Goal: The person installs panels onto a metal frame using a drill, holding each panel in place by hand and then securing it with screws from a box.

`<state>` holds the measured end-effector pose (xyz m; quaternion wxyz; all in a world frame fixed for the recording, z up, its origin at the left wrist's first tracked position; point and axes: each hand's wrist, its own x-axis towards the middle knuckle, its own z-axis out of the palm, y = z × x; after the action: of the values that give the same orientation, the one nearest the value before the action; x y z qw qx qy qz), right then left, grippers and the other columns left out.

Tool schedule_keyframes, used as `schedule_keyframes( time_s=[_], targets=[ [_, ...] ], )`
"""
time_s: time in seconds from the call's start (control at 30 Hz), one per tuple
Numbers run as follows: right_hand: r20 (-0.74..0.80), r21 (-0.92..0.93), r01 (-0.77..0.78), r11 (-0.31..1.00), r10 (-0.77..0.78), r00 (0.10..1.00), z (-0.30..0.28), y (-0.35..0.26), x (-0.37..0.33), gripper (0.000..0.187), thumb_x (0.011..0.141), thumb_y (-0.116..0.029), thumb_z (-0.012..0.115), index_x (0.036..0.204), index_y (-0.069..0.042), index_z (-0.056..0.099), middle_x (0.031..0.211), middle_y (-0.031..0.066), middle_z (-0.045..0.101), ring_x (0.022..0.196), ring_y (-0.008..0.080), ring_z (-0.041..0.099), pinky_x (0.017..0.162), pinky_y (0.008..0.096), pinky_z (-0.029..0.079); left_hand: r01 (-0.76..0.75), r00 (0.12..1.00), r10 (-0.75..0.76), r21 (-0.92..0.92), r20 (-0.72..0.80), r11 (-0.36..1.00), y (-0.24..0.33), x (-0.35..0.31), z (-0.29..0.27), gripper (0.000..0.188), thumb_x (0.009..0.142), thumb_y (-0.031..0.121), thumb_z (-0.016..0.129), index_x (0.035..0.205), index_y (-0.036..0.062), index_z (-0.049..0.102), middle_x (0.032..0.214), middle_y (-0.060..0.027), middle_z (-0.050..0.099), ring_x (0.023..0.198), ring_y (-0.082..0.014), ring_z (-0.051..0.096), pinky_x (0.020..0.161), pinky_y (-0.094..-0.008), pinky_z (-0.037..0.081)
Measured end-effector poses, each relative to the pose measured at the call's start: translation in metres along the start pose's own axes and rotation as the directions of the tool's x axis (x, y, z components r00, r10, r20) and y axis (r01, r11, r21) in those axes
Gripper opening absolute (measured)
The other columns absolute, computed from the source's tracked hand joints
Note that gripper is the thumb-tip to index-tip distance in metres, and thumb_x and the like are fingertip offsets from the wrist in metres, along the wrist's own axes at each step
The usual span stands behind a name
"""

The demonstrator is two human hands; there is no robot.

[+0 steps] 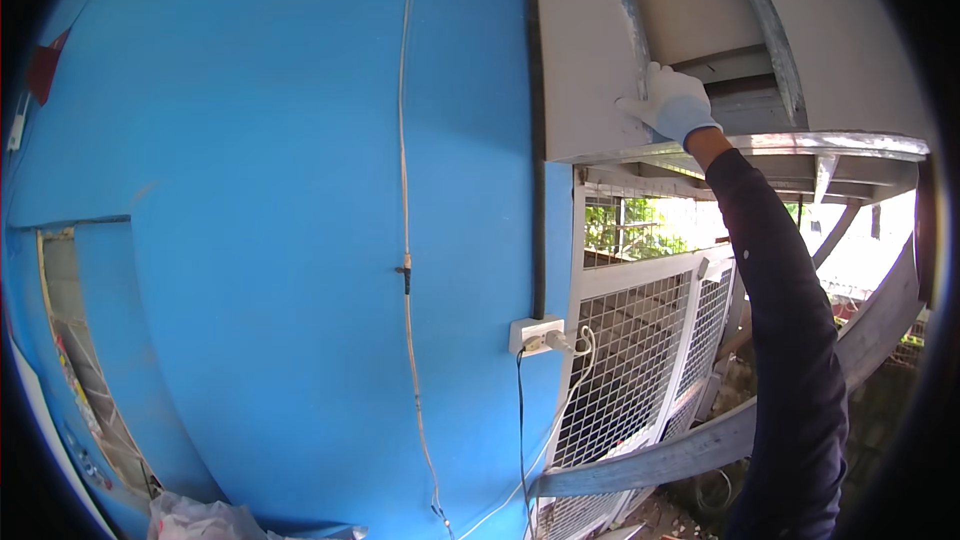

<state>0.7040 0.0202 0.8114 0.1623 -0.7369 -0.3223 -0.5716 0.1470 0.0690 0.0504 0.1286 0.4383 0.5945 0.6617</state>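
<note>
My right hand [677,102], in a white and pale blue work glove, reaches up at the upper right. It grips the worn edge of a grey panel [590,50] beside an opening. The thumb lies across the panel's face, while the other fingers bend at the edge and are partly hidden. Inside the opening [725,65], grey crosspieces show behind the hand. Just below runs a metal ledge [800,144]. A dark sleeve covers my right arm. My left hand is out of view.
A blue wall [270,190] fills the left, with a thin cable [404,140] hanging down it. A white socket box [535,336] with plugged-in cords sits at its right edge. Below my arm are a wire-mesh gate [625,370] and a slanting grey beam [650,465].
</note>
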Motion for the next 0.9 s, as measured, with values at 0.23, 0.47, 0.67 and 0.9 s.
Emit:
schedule_keyframes(
  time_s=[0.23,0.47,0.67,0.9],
  targets=[
    [0.008,-0.256,0.096,0.962,-0.098,0.995,0.043,0.007,-0.018,0.113,0.084,-0.075,0.071,0.159,0.003,0.040,0.111,0.0161,0.072,0.105,0.0309,0.072,0.091,0.0441,0.052,-0.001,1.000,0.002,0.008,-0.018,1.000,-0.001,-0.008,0.000,0.105,0.073,0.023,0.096,0.155,-0.0042,0.035,0.147,-0.0205,0.055,0.135,-0.0325,0.056,0.115,-0.0457,0.046],
    [-0.023,-0.462,0.222,0.859,-0.262,0.965,0.053,0.011,-0.032,0.109,0.083,-0.072,0.074,0.154,0.005,0.043,0.107,0.0112,0.072,0.102,0.0259,0.069,0.091,0.0384,0.048,0.000,0.999,0.001,0.032,-0.036,0.999,-0.001,-0.014,-0.001,0.106,0.073,0.024,0.096,0.155,-0.0052,0.034,0.147,-0.0215,0.054,0.134,-0.0328,0.056,0.114,-0.0460,0.046],
    [-0.104,-0.562,0.117,0.819,-0.210,0.972,0.061,0.005,-0.028,0.106,0.083,-0.073,0.074,0.145,0.010,0.051,0.103,0.0108,0.074,0.098,0.0264,0.071,0.089,0.0376,0.048,0.000,0.999,0.002,0.036,-0.038,0.999,-0.002,-0.014,0.000,0.108,0.073,0.024,0.096,0.155,-0.0060,0.033,0.147,-0.0223,0.054,0.134,-0.0330,0.056,0.114,-0.0462,0.046],
    [-0.058,-0.507,0.138,0.851,-0.193,0.979,0.053,0.004,-0.025,0.095,0.079,-0.078,0.073,0.126,0.002,0.057,0.098,0.0083,0.073,0.094,0.0242,0.072,0.086,0.0352,0.049,0.026,0.999,-0.024,0.054,-0.046,0.998,-0.006,-0.016,-0.002,0.109,0.074,0.025,0.097,0.155,-0.0071,0.033,0.147,-0.0232,0.054,0.134,-0.0332,0.056,0.114,-0.0465,0.046]
  ],
)
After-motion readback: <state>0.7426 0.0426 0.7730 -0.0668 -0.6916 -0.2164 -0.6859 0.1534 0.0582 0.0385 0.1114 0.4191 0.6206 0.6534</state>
